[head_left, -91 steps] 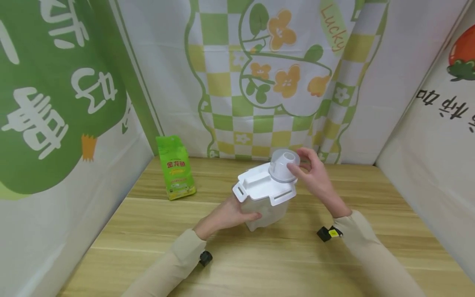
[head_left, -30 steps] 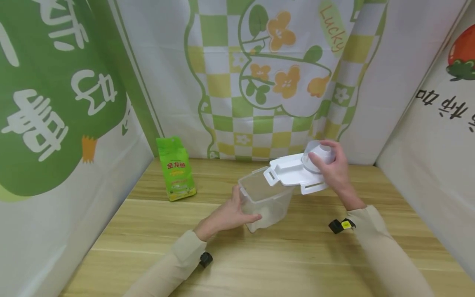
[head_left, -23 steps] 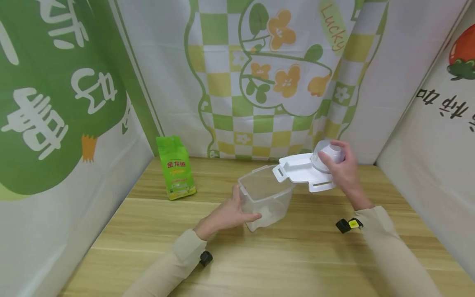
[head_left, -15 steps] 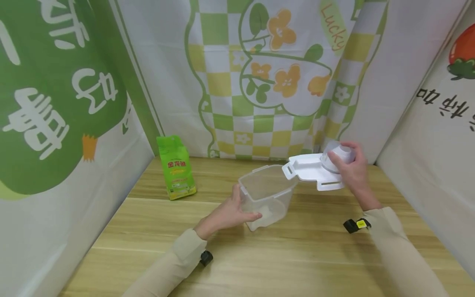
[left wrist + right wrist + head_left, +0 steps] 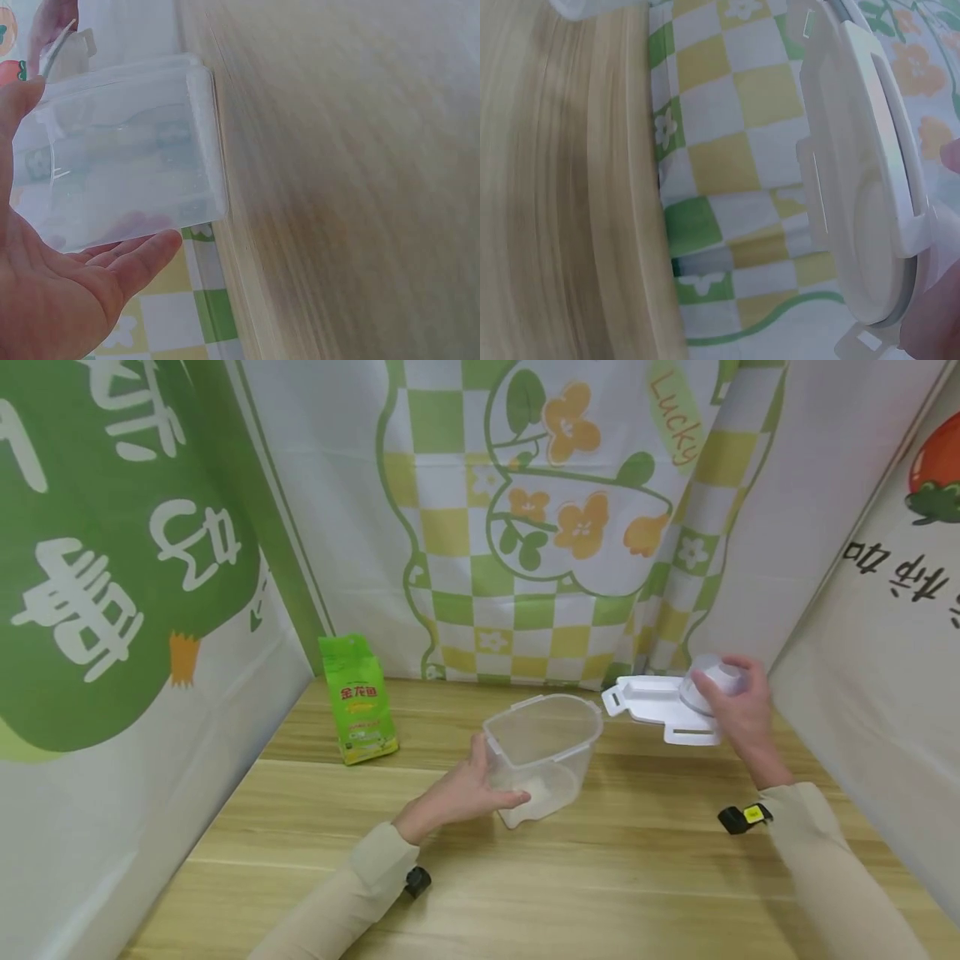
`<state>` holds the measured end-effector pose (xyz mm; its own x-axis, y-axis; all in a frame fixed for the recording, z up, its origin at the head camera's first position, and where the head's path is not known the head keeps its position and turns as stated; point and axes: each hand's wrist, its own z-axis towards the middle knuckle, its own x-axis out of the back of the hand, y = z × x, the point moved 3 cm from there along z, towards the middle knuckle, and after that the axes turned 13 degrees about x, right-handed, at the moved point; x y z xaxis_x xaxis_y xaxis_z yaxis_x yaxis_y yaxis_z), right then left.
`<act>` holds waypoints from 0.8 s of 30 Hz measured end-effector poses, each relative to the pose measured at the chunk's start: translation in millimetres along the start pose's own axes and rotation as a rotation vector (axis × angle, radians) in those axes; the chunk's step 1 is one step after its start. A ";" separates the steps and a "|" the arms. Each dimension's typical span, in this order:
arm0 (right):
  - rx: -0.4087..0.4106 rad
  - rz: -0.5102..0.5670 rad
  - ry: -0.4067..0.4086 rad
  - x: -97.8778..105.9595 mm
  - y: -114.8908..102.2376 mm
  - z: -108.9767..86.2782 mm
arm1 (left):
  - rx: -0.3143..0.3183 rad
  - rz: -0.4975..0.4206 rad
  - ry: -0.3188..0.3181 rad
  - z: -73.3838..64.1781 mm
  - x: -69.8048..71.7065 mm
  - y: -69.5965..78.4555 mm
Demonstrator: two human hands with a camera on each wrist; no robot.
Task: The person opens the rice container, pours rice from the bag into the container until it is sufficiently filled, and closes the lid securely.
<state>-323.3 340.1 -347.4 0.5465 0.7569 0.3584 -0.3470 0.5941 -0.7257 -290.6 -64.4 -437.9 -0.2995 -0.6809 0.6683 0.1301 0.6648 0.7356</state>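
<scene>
Checked cloth (image 5: 450, 610) is met by the surface's (image 5: 585, 885) far edge; centrally, a container (image 5: 558, 781) is clasped by left-hand fingers (image 5: 478, 752); past a gap, right, a seemingly raised lid (image 5: 648, 697) is gripped by right-hand fingers (image 5: 752, 674).

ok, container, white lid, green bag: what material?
Container: probably plastic, slightly cloudy finish; translucent walls.
White lid: likely moulded plastic, smooth satin; opaque, crisp slots.
Green bag: perhaps plastic film or coated paper, slight sheen; thin flattened top.
</scene>
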 end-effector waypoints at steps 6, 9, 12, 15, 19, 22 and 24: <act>-0.027 -0.058 -0.027 6.8 14.6 3.3 | 0.019 0.019 0.002 -1.8 3.2 1.7; -0.040 -0.082 -0.038 7.8 22.2 5.0 | 0.020 0.030 0.001 -1.7 5.4 2.6; -0.043 -0.107 -0.038 9.1 28.4 7.4 | 0.016 0.037 0.009 -0.4 7.5 2.5; -0.052 -0.142 -0.037 12.6 34.6 8.9 | 0.007 0.020 0.008 1.1 8.5 2.5; -0.082 -0.185 -0.058 21.9 42.7 5.1 | 0.005 -0.018 -0.014 1.0 6.4 2.2; -0.113 -0.199 -0.086 27.2 50.1 -1.5 | 0.012 -0.016 -0.022 -0.7 3.7 1.5; -0.140 -0.203 -0.114 28.3 56.0 -5.5 | 0.012 0.001 -0.022 -2.0 3.0 1.6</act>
<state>-323.1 393.3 -381.2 0.5022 0.6568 0.5625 -0.1258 0.6990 -0.7039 -289.4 -66.0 -434.5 -0.3202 -0.6733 0.6665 0.1189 0.6694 0.7334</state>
